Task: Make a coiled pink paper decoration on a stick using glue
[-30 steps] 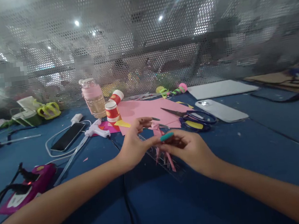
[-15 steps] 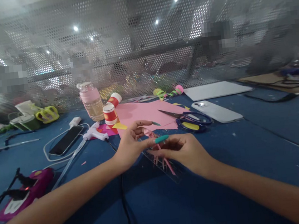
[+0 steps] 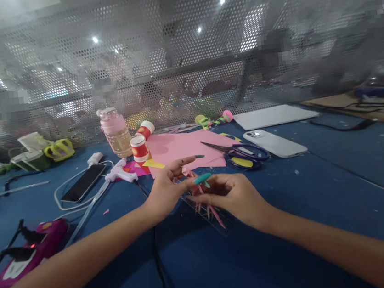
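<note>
Between my hands, above the blue table, is a pink paper piece (image 3: pixel 217 217) with a long stem and thin strips sticking out. It lies along a clear see-through sheet (image 3: pixel 218 228) marked with fine lines. My left hand (image 3: pixel 167 188) pinches the upper end, its thumb on the pink paper and its index finger stretched out above. My right hand (image 3: pixel 241 198) grips the middle of the same piece from the right, fingertips curled and partly hidden. Pink paper sheets (image 3: pixel 178 148) lie just behind, with open dark-blue scissors (image 3: pixel 245 155) on their right edge.
To the left are a white glue gun (image 3: pixel 120 171), a black phone (image 3: pixel 83 183) and a purple power strip (image 3: pixel 34 252). Two red paper cups (image 3: pixel 140 149) and a pink-topped bottle (image 3: pixel 116 132) stand behind. On the right lie a white phone (image 3: pixel 275 143) and a white flat panel (image 3: pixel 275 116).
The view has shifted slightly, moving the table items a little leftward. Both hands keep nearly the same hold on the pink paper piece.
</note>
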The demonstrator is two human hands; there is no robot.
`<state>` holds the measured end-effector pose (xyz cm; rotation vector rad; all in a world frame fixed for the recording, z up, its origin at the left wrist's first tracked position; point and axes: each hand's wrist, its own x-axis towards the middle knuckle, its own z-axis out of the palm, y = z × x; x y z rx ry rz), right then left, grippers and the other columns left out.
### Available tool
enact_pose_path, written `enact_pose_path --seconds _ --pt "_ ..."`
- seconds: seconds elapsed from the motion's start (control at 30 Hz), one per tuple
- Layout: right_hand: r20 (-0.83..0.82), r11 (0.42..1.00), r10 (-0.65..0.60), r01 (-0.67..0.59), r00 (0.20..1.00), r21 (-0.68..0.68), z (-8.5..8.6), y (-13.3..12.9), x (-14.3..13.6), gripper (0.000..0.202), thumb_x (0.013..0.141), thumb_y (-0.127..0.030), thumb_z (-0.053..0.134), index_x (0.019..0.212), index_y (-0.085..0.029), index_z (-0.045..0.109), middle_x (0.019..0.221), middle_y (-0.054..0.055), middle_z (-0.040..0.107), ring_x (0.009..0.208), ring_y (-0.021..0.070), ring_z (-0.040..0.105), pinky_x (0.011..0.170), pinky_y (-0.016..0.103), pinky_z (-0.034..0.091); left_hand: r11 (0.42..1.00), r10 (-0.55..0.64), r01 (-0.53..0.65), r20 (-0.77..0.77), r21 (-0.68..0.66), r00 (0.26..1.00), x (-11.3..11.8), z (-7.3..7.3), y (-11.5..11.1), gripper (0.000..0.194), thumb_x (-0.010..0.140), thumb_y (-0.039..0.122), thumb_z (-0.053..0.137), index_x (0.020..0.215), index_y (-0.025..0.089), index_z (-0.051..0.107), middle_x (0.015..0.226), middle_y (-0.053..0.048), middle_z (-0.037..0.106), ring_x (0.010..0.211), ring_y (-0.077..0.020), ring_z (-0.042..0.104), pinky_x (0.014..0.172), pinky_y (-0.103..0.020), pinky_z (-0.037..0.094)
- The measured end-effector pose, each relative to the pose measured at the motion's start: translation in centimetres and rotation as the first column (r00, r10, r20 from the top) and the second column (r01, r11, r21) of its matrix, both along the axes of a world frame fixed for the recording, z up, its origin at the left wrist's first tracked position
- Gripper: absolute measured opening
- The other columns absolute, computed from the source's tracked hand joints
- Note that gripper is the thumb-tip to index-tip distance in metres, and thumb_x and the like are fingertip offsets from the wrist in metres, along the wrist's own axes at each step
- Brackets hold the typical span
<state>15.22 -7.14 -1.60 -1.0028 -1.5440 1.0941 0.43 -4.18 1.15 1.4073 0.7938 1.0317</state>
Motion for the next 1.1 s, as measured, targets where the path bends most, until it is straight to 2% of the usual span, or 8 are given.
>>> enact_pose_path --seconds 0.17,0.37,0.47,0.7,0.9,1.1 --pt "0.015 1.000 0.012 -0.012 1.000 0.007 -0.18 0.07 0.13 0.025 0.062 -0.037 0.072 0.074 -0.016 0.066 0.066 0.002 0.068 0.060 0.0166 0.063 0.060 0.029 0.051 0.998 -0.049 0.050 0.018 -0.032 0.999 -0.10 -0.17 0.16 0.045 0.060 0.019 0.072 0.103 0.014 0.061 0.062 0.002 0.061 0.053 -0.0074 0.055 0.056 -0.020 0.044" --pt "-0.083 0.992 0.094 -0.101 0.992 -0.080 0.14 0.02 -0.10 0.028 0.060 -0.037 0.074 0.078 -0.017 0.067 0.074 0.003 0.070 0.068 0.0186 0.065 0.066 0.031 0.053 1.000 -0.014 0.015 0.020 -0.027 1.000 -0.14 -0.15 0.12 0.045 0.057 0.012 0.073 0.100 0.015 0.062 0.056 0.005 0.056 0.051 -0.0051 0.053 0.053 -0.017 0.043" --pt "-0.092 0.988 0.121 -0.129 0.988 -0.086 0.19 0.05 -0.18 0.026 0.061 -0.037 0.073 0.077 -0.017 0.067 0.073 0.003 0.071 0.067 0.0180 0.066 0.066 0.030 0.053 1.000 0.000 0.000 0.012 -0.005 1.000 -0.16 -0.24 0.04 0.043 0.058 0.013 0.072 0.100 0.015 0.061 0.056 0.005 0.055 0.050 -0.0053 0.053 0.052 -0.017 0.044" --pt "-0.038 0.991 0.115 -0.117 0.993 -0.059 0.13 0.07 -0.11 0.024 0.063 -0.037 0.071 0.076 -0.017 0.067 0.070 0.002 0.069 0.063 0.0162 0.064 0.062 0.028 0.052 1.000 -0.013 0.014 0.067 -0.024 0.998 -0.14 -0.29 0.14 0.041 0.058 0.015 0.073 0.098 0.014 0.062 0.059 0.004 0.057 0.052 -0.0052 0.055 0.054 -0.016 0.045" --pt "-0.048 0.990 0.111 -0.115 0.993 -0.085 0.23 -0.02 -0.01 0.022 0.065 -0.035 0.071 0.075 -0.017 0.065 0.062 -0.001 0.066 0.051 0.0116 0.059 0.047 0.022 0.046 0.999 -0.016 0.018 0.055 -0.035 0.998 -0.09 -0.08 0.06 0.042 0.061 0.015 0.072 0.102 0.014 0.061 0.056 0.005 0.057 0.049 -0.0047 0.054 0.052 -0.016 0.044" --pt "-0.094 0.989 0.074 -0.085 0.993 -0.119 0.26 0.01 -0.13 0.028 0.060 -0.035 0.074 0.078 -0.017 0.061 0.067 0.000 0.065 0.056 0.0122 0.060 0.050 0.022 0.047 1.000 0.014 -0.011 0.088 -0.028 0.996 -0.16 -0.27 0.12 0.040 0.061 0.015 0.072 0.099 0.014 0.061 0.058 0.005 0.059 0.051 -0.0053 0.055 0.054 -0.017 0.046"
